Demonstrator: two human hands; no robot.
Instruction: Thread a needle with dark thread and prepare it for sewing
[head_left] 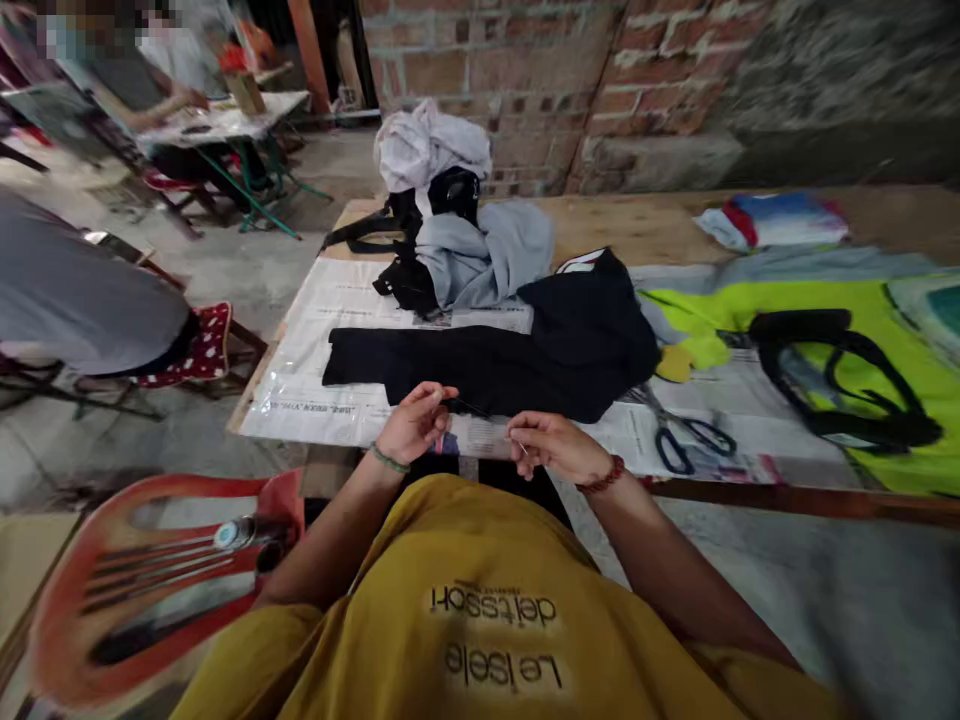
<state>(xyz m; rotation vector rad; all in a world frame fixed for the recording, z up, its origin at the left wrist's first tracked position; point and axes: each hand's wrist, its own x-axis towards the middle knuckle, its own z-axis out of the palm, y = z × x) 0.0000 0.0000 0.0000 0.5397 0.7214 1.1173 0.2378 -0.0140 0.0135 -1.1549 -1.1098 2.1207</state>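
Okay, so the left hand (pixel 414 425) is curled by the near edge of the black garment (pixel 465 362) lying on the newspaper-covered table (pixel 289 395), can't tell if it's gripping anything, while the right hand (pixel 551 447) pinches a needle-like sliver (pixel 523 449), with scissors (pixel 667 418) off to the right.

Single head-worn view, facing forward and down over the shirt (pixel 480 545), hands (pixel 411 424) near, counter (pixel 637 228) beyond, brick wall (pixel 495 75) behind
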